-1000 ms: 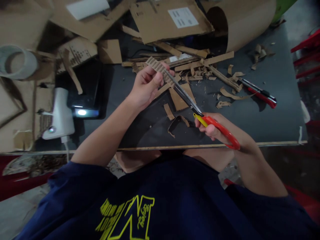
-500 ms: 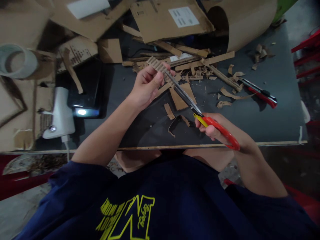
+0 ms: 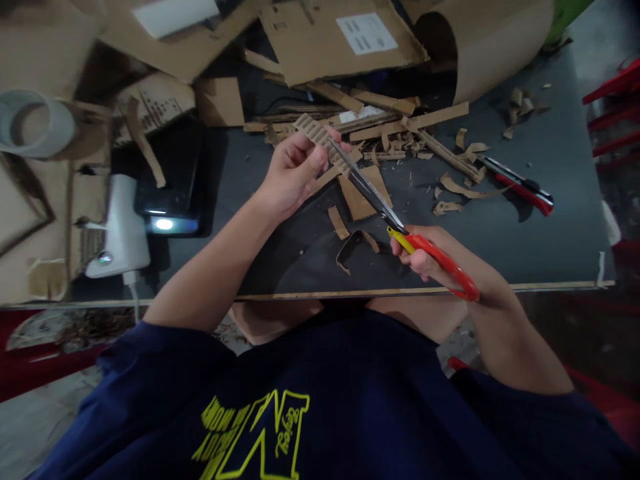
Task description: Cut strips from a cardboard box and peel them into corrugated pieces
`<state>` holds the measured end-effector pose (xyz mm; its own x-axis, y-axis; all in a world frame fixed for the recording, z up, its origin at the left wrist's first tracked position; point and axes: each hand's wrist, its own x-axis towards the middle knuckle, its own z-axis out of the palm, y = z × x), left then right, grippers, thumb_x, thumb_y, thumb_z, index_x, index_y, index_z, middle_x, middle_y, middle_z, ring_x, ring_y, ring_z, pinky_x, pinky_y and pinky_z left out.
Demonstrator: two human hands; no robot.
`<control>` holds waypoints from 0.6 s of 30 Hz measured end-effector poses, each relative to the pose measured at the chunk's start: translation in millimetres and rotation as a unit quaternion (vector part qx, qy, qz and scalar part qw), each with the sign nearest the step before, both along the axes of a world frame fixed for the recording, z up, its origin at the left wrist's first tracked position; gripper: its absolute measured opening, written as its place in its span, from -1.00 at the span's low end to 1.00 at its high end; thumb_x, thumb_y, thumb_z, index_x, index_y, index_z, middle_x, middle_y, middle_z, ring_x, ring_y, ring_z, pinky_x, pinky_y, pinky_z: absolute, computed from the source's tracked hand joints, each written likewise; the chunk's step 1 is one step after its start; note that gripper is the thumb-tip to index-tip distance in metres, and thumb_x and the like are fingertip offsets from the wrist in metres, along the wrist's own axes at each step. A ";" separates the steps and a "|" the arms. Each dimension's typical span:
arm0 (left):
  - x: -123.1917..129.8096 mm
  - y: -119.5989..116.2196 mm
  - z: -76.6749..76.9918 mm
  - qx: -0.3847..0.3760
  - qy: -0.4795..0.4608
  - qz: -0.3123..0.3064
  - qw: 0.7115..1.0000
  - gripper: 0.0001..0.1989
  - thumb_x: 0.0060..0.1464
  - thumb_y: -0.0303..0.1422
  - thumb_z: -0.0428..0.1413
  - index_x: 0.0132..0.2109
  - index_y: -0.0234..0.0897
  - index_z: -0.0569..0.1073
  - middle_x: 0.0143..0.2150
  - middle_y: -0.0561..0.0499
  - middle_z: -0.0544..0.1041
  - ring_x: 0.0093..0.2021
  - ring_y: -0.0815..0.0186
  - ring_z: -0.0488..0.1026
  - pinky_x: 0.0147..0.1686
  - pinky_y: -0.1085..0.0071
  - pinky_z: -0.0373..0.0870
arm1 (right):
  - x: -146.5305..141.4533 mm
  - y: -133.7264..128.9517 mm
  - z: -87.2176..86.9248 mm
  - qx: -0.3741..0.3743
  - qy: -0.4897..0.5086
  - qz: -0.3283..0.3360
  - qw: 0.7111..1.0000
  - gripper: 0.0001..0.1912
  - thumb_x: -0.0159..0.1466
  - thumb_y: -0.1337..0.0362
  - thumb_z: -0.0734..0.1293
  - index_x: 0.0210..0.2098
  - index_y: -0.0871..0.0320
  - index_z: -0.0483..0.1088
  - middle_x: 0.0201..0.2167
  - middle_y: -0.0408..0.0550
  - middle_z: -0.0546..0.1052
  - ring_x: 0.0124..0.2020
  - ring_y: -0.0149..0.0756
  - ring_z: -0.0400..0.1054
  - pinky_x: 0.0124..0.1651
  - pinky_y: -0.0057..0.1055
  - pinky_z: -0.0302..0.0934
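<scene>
Between the thumb and fingers of my left hand [image 3: 295, 170] is a small strip of corrugated cardboard [image 3: 315, 131], its ridges showing, tilted down to the right. My right hand [image 3: 425, 253] is wrapped round the handles of a pair of scissors [image 3: 445, 261] with red and yellow grips. The long blades point up and left and lie along the right edge of the strip, close to my left fingers. Whether they bite into the cardboard is hard to make out. Beneath the blades lies a square cardboard piece [image 3: 357, 205] on the dark table.
A red utility knife [image 3: 525, 190] lies at the right among cardboard shavings. Cardboard strips and scraps [image 3: 395, 143] are heaped behind my hands. At the left are a tape roll [image 3: 37, 127], a white charger-like device [image 3: 120, 230] with a cable, and a black device [image 3: 170, 180] with a light.
Almost nothing differs. Both hands, the cardboard strip and the scissors keep nearly the same position, and the blades stay at the strip's edge.
</scene>
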<state>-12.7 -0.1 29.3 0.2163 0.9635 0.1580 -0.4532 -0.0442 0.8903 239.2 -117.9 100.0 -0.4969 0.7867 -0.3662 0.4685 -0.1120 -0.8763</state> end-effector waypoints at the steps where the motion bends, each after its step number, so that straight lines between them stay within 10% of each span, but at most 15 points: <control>1: 0.1 -0.1 0.2 -0.003 0.002 0.001 1.000 -0.87 0.12 -0.42 0.33 -0.24 -0.26 0.51 -0.30 0.07 0.54 -0.07 0.32 0.60 -0.11 0.50 0.53 | 0.5 -0.2 -1.1 -0.001 -0.002 -0.005 1.000 -0.30 0.20 -0.45 0.19 -0.38 0.13 0.21 -0.48 -0.21 0.25 -0.53 -0.51 0.05 -0.48 -0.42 -0.04; 18: -0.4 1.7 -4.0 -0.036 0.009 0.014 0.999 -0.85 0.13 -0.37 0.33 -0.23 -0.26 0.50 -0.28 0.05 0.52 0.22 0.11 0.50 0.08 0.28 0.56 | -7.9 -1.3 4.4 0.001 -0.097 -0.050 0.994 -0.22 0.04 -0.53 0.26 -0.40 0.13 0.27 -0.57 -0.23 0.20 -0.56 -0.48 0.05 -0.51 -0.44 -0.10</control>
<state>-13.1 1.7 25.3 0.1912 0.9779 0.0846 -0.4372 0.0077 0.8993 231.3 -119.2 104.4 -0.3356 0.8295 -0.4465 0.6151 -0.1661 -0.7707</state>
